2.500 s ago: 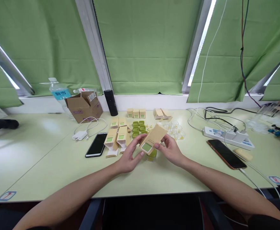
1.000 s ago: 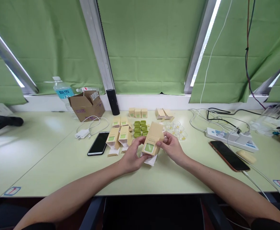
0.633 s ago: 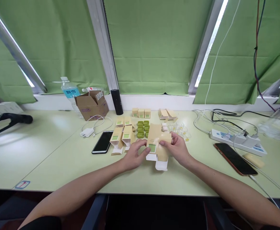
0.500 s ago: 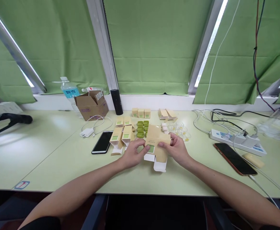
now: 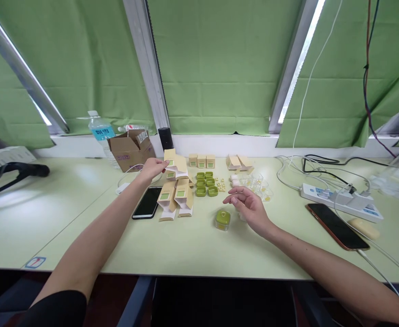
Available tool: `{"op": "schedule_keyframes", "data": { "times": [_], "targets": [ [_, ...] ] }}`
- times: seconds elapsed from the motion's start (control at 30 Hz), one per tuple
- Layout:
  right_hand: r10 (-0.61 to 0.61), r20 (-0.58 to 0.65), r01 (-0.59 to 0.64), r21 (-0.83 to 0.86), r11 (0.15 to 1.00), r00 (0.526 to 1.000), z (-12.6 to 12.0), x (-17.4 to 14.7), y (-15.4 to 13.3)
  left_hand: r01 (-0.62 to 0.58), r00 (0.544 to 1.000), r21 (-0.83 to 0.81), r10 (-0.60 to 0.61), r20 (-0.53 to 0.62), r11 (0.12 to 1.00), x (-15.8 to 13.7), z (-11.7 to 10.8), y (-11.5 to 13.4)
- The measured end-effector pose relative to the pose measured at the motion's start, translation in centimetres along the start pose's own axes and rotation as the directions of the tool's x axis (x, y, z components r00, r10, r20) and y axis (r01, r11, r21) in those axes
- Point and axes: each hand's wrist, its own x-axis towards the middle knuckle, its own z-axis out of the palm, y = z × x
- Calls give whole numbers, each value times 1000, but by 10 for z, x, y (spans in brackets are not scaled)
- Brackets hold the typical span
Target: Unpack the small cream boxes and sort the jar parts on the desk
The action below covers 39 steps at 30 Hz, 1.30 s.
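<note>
My left hand point(image 5: 156, 168) pinches a small open cardboard box point(image 5: 175, 164) with a green label, above other open boxes point(image 5: 175, 196) lying on the table. My right hand point(image 5: 249, 208) hovers with its fingers apart and nothing in them. Just left of it stands a clear container with a green lid point(image 5: 223, 219). Beyond are several green lids or trays point(image 5: 205, 183) in rows, with tiny yellowish pieces point(image 5: 221, 185) next to them. Clear cups point(image 5: 259, 185) and white rounded pieces point(image 5: 235, 180) lie behind my right hand, which partly hides something pale.
Three closed small boxes point(image 5: 201, 161) and flat-lying open ones point(image 5: 239, 162) stand along the back. At left are a phone point(image 5: 147, 203), a brown carton point(image 5: 131, 152) and a water bottle point(image 5: 101, 131). A power strip point(image 5: 341, 202), cables and a second phone point(image 5: 337, 225) lie right.
My left hand has carried the box from the front middle to the back left pile. My right hand has let go of it; the green-lidded container now shows.
</note>
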Motion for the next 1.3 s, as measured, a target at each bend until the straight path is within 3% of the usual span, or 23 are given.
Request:
{"op": "schedule_keyframes", "data": {
  "times": [0.17,0.33,0.47,0.6,0.67,0.73,0.8,0.87,0.93,1.03,1.1,1.3],
  "targets": [
    [-34,45,38,-92,995,998,2,-4,-3,99,993,196,-110,48,976,23,13,-9],
    [-46,71,56,-160,985,996,3,-4,-4,91,985,326,-134,109,941,34,27,-9],
    [-71,75,84,-193,978,995,3,-3,-2,83,987,435,-135,89,896,37,22,-7],
    [-109,72,123,-227,966,991,2,-2,-1,28,999,502,-32,0,864,22,12,4],
    [-147,74,162,-287,944,986,0,-1,0,-92,990,508,136,-48,856,3,12,16],
    [-203,82,219,-389,895,976,-3,0,1,-275,947,444,321,-30,853,-24,18,30],
    [-266,123,291,-512,808,956,-6,2,3,-481,874,292,480,80,827,-59,29,44],
    [-303,203,362,-607,707,931,-9,3,4,-610,784,92,582,217,787,-96,42,55],
    [-292,288,410,-657,632,912,-10,4,4,-639,694,-71,614,376,766,-128,56,60],
    [-244,354,428,-692,581,903,-8,2,4,-623,605,-139,587,538,770,-161,75,57],
    [-234,363,430,-700,570,902,-4,0,4,-598,607,-139,559,565,789,-170,87,50],
    [-284,367,464,-711,529,886,4,-3,13,-495,708,-178,514,485,851,-175,114,27]
  ]
}}
